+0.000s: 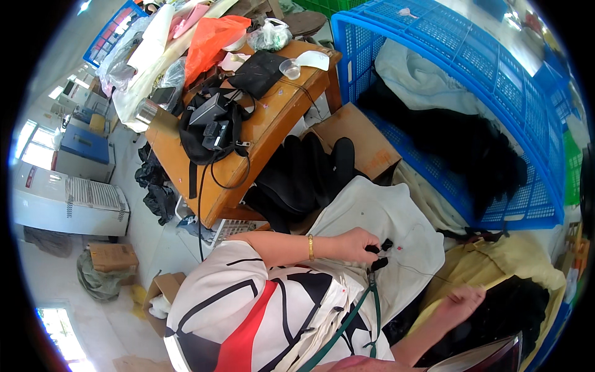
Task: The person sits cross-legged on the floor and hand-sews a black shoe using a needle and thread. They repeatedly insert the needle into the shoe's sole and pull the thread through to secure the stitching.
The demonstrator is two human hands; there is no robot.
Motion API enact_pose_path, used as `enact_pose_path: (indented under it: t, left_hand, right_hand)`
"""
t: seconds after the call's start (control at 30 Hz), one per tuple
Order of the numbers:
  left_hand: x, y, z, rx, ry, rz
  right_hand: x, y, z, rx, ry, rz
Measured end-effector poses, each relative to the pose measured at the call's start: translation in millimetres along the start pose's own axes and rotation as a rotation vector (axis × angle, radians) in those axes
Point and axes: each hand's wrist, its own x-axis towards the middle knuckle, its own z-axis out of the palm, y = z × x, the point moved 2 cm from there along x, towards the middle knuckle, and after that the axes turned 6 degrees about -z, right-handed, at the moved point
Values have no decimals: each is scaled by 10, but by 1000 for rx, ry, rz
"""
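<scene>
My left hand [358, 245], a gold-coloured band at its wrist, is closed around a small black piece whose kind I cannot make out. Other small black bits [387, 244] show beside its fingers, over a white cloth [396, 211] spread across my lap. A green cord [347, 327] hangs down my front and ends just below that hand. To the right, my right hand [463, 304] is raised with its fingers pinched together. A thin dark thread [427, 273] stretches from the cloth to these fingers. Beneath this hand lie yellow cloth [483, 257] and black material [511, 316].
A large blue plastic crate [446, 37] lies at the far right, with black and white material inside. A wooden table [167, 155] bears a black bag [232, 127], a cup [289, 69] and plastic bags. Between them stand a cardboard box [359, 136] and black padded pieces [291, 180].
</scene>
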Motion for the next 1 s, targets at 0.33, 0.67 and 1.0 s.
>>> enact_pose_path:
  t: [0.33, 0.67, 1.0]
  left_hand:
    - [-66, 45, -266, -103, 220, 65]
    - [-342, -1502, -2143, 151, 1354, -489]
    - [-161, -526, -1460, -269, 728, -96]
  right_hand:
    - [-758, 759, 737, -862, -813, 63]
    - [-838, 881, 379, -673, -554, 396]
    - [-745, 910, 321, -443, -456, 463]
